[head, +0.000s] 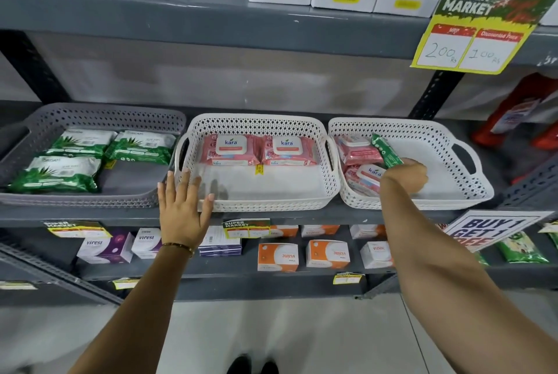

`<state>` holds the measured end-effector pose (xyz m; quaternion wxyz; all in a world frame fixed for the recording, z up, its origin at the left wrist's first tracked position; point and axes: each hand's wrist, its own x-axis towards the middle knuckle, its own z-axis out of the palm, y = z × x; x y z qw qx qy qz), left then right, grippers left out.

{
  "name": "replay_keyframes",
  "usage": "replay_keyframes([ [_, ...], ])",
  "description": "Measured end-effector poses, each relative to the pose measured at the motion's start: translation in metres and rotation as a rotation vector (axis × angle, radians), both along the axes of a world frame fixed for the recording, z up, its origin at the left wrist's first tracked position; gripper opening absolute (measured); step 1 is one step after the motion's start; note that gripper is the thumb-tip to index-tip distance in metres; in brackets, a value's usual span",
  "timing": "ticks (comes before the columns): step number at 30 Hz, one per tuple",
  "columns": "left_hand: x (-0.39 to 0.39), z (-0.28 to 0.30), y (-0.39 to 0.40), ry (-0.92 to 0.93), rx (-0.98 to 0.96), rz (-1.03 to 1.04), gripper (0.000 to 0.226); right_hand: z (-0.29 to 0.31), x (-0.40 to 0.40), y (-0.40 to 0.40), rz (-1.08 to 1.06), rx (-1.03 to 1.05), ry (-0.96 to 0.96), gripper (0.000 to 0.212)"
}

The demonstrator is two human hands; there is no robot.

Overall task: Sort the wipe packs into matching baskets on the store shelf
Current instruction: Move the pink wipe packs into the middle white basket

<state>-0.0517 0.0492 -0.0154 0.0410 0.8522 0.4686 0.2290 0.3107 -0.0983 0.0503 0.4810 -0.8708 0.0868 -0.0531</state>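
Observation:
Three baskets stand in a row on the grey shelf. The grey basket [90, 115] on the left holds three green wipe packs [57, 174]. In the middle white basket [259, 203], two pink Kara packs [231, 150] lie side by side at the back. The right white basket [453, 138] holds pink Kara packs [359, 152] at its left end. My right hand [406, 176] is inside that basket, shut on a green wipe pack [386, 150] held on edge. My left hand [184, 204] rests open against the front left corner of the middle basket.
Above are white boxes and a yellow price sign [480, 29]. Below, the lower shelf carries purple Viresi boxes [102, 248] and orange boxes [277, 256]. A "Buy 1 Get 1" sign [489, 230] hangs at the right. Red packs [522, 114] stand right of the baskets.

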Motion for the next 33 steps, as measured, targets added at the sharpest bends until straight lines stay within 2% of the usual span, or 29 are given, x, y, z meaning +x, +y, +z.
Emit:
replay_keyframes([
  [5, -0.002, 0.005, 0.000, 0.039, -0.016, -0.007, 0.079, 0.008, -0.022, 0.004, -0.001, 0.240, -0.075, 0.037],
  [14, -0.045, 0.009, 0.017, 0.074, -0.017, -0.037, 0.083, 0.029, -0.082, 0.048, 0.190, 0.342, -0.171, 0.026],
  [25, -0.180, 0.009, 0.082, 0.161, -0.032, -0.019, 0.085, 0.035, -0.279, 0.177, 0.573, 0.302, -0.343, 0.031],
  [28, -0.206, 0.011, 0.100, 0.167, -0.027, -0.008, 0.085, 0.030, -0.327, 0.205, 0.736, 0.228, -0.408, 0.032],
  [33, -0.225, 0.013, 0.112, 0.194, -0.019, -0.042, 0.078, 0.019, -0.384, 0.241, 0.928, 0.038, -0.391, 0.029],
])
